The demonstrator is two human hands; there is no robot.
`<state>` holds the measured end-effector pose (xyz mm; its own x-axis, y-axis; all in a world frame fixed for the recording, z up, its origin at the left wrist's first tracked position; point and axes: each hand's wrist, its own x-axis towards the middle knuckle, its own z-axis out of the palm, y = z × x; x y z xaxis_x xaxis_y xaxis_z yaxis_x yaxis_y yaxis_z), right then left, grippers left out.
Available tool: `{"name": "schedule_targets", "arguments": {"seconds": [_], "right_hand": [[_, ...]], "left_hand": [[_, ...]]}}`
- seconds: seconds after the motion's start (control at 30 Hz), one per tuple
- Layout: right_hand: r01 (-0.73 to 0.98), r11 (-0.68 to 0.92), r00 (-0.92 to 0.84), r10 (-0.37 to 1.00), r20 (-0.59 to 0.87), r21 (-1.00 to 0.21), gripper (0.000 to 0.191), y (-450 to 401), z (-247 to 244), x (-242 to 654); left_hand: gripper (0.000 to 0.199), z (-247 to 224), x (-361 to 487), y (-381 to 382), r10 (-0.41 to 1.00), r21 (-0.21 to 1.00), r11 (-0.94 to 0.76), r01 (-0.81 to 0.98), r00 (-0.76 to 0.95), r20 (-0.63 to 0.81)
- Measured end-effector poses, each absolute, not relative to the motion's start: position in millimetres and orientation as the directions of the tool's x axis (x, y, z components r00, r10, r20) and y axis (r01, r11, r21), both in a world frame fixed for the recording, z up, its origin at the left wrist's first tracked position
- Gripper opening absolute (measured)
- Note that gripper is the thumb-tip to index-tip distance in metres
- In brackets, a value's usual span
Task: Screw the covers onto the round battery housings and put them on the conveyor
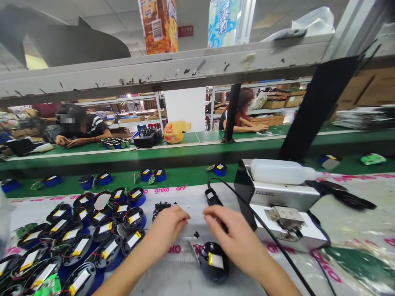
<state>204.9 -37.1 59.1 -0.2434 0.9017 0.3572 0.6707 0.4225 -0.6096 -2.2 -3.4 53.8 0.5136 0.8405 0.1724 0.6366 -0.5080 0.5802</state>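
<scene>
My left hand [169, 227] hovers over the table at centre, beside a heap of small black pieces [161, 208]; its fingers are bent together, and whether they hold anything is too small to tell. To the right, my right hand [230, 234] has its thumb and fingers curled near a black handheld tool [212, 197], partly hidden behind it. Just below the hands lies one round black housing [214, 263] with a yellow-and-white battery on it. Between the hands, a small black piece [196, 234] rests on the table. Many similar housings [100, 216] crowd the left side.
A silver machine [286, 230] with a white bottle [277, 171] on top stands at the right, its black cable crossing the table. Behind runs a green belt [185, 176] with more housings. A shelf beam [173, 68] spans above. Two people work across the line.
</scene>
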Motion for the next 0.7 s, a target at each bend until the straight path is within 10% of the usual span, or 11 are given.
{"name": "schedule_targets", "arguments": {"seconds": [0.5,0.7], "right_hand": [[0.585,0.407,-0.324,0.91,0.258,-0.702,0.011,-48.5,62.4,204.8],[0.916,0.36,-0.065,0.568,0.821,-0.176,0.032,-33.6,98.8,261.4]], "left_hand": [[0.019,17.3,8.3,6.7,0.739,0.682,-0.542,0.492,0.666,0.107],[0.018,-1.4,5.7,9.1,0.751,0.674,-0.552,0.491,0.644,0.146]]}}
